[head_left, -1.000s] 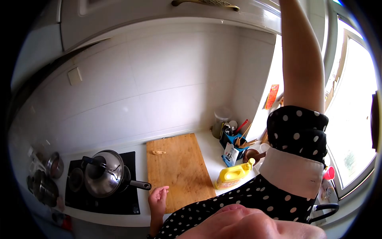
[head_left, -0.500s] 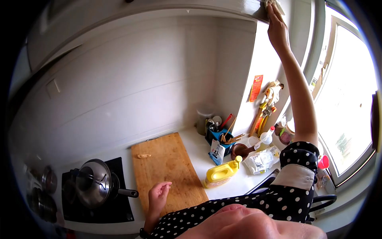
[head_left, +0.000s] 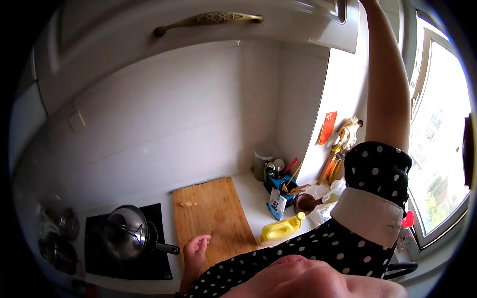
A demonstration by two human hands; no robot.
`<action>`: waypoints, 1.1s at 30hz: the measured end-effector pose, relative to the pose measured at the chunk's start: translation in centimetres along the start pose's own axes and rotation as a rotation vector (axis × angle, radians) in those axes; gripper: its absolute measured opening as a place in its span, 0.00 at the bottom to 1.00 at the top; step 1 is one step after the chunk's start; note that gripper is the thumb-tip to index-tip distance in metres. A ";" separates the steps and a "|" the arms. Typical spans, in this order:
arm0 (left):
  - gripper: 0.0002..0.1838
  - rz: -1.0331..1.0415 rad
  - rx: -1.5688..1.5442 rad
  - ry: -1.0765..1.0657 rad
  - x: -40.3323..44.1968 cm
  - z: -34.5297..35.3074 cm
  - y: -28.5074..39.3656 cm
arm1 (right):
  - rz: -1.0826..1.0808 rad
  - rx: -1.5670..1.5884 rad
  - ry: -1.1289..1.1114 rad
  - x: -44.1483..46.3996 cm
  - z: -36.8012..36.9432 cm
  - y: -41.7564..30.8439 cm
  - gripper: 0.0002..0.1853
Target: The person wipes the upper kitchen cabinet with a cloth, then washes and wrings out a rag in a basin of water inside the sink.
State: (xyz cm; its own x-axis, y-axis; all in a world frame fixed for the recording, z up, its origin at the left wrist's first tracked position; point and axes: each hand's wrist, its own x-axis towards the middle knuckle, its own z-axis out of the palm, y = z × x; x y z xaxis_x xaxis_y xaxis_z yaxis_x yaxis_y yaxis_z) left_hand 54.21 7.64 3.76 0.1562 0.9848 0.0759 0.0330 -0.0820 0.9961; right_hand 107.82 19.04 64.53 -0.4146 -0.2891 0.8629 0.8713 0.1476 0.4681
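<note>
My left hand (head_left: 196, 249) is held low, over the near left edge of the wooden cutting board (head_left: 218, 216), its fingers loosely curled in and nothing visible in them. A small, pale brown, knobbly piece (head_left: 188, 204) lies towards the board's far left corner. My right arm (head_left: 388, 84) stretches up past the right end of the cabinet door (head_left: 298, 25), and the hand itself is cut off by the top edge of the view. That door has an ornate brass-coloured handle (head_left: 213, 20).
On the left, a lidded pan (head_left: 126, 233) sits on the black cooktop (head_left: 159, 265). Right of the board are a yellow jug (head_left: 280, 229), a blue utensil holder (head_left: 273, 185) and a brown pot (head_left: 304, 203). A window (head_left: 442, 124) is at far right.
My right hand, earlier pressing a pale cloth to the cabinet's lower right edge, has gone up out of view. The view has tilted upward, showing more cabinet door. My left hand's fingers are more curled.
</note>
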 end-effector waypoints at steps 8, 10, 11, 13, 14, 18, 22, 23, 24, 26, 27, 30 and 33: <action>0.07 0.069 0.007 -0.124 -0.8 -0.2 -3.7 | 0.056 -0.244 -0.145 -18.8 -5.8 -9.9 0.20; 0.07 0.018 0.014 -0.136 -2.5 -1.2 -5.6 | 0.193 -0.253 -0.224 -19.6 -6.3 -11.7 0.21; 0.07 0.040 0.033 -0.141 -2.7 -1.3 -5.2 | 0.178 -0.253 -0.202 -18.9 -5.7 -10.8 0.21; 0.07 0.081 0.062 -0.140 -3.2 -1.1 -4.0 | 0.357 -0.102 -0.188 -15.2 -5.0 -12.0 0.18; 0.07 0.090 0.038 -0.104 -3.1 -1.1 -4.0 | 0.446 -0.024 -0.168 -13.8 -4.3 -12.2 0.18; 0.07 0.088 0.012 -0.011 -2.8 -1.4 -4.4 | 0.242 -0.166 -0.095 -8.6 -0.3 -2.9 0.13; 0.07 0.049 0.038 0.058 -2.1 -1.4 -2.8 | 0.372 0.043 -0.068 -3.5 -0.4 -3.2 0.07; 0.07 0.047 0.040 0.071 -2.2 -1.4 -2.6 | 0.486 0.114 -0.072 -3.6 -0.7 -3.9 0.08; 0.07 0.054 0.037 0.082 -2.0 -1.2 -2.5 | 0.335 -0.029 -0.084 -4.2 -1.5 -4.6 0.08; 0.07 0.019 0.045 0.063 -1.4 -1.1 -3.1 | 0.333 0.282 -0.066 -6.7 -2.2 -6.0 0.11; 0.07 -0.022 0.054 0.040 -1.4 -1.2 -3.8 | -0.034 -0.215 0.011 -7.2 -2.7 -9.0 0.11; 0.07 -0.025 0.053 0.020 -0.9 -1.0 -4.1 | 0.115 -0.237 0.017 -8.3 -2.1 -8.6 0.10; 0.07 0.009 0.048 0.048 0.2 -0.6 -2.9 | 0.290 -0.293 -0.105 -3.1 -1.4 -5.1 0.07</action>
State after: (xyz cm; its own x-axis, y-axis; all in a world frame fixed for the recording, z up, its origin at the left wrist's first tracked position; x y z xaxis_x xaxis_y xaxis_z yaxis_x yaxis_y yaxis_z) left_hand 53.55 8.22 0.88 0.1092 0.9901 0.0881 0.0798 -0.0971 0.9921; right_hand 105.03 17.92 59.19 -0.1531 -0.1747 0.9727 0.9872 -0.0713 0.1425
